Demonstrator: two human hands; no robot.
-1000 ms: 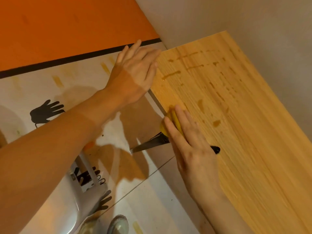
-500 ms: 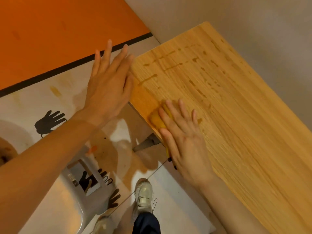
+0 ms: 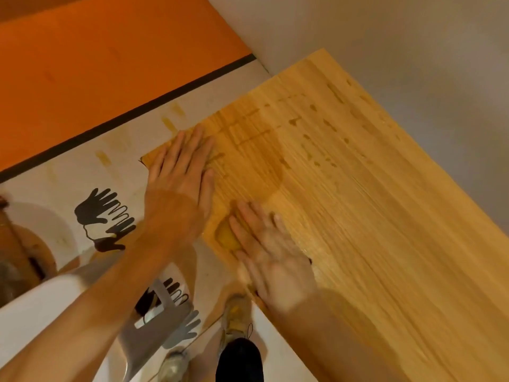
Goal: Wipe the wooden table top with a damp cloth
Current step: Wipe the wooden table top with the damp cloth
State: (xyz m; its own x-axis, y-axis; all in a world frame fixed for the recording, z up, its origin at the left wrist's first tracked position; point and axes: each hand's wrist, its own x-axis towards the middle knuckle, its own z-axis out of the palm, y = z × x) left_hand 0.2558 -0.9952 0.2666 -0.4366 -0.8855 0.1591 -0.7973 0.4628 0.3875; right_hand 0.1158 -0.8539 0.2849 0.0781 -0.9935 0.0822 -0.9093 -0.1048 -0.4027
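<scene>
The wooden table top (image 3: 371,202) runs from the upper middle to the lower right, with wet streaks and drops near its far corner. My right hand (image 3: 271,253) lies flat with straight fingers on a yellow cloth (image 3: 227,235) at the table's left edge, covering most of it. My left hand (image 3: 183,166) rests flat, fingers straight, on the table's far left corner, holding nothing.
A grey wall (image 3: 413,51) borders the table on the right. Left of the table is a pale floor (image 3: 82,166) with black hand prints and an orange area (image 3: 96,64). A white stool (image 3: 162,321) and my shoes (image 3: 237,315) are below the table edge.
My left hand came down from beside the corner onto the table's corner. My right hand with the cloth stayed at the left edge; the view shifted.
</scene>
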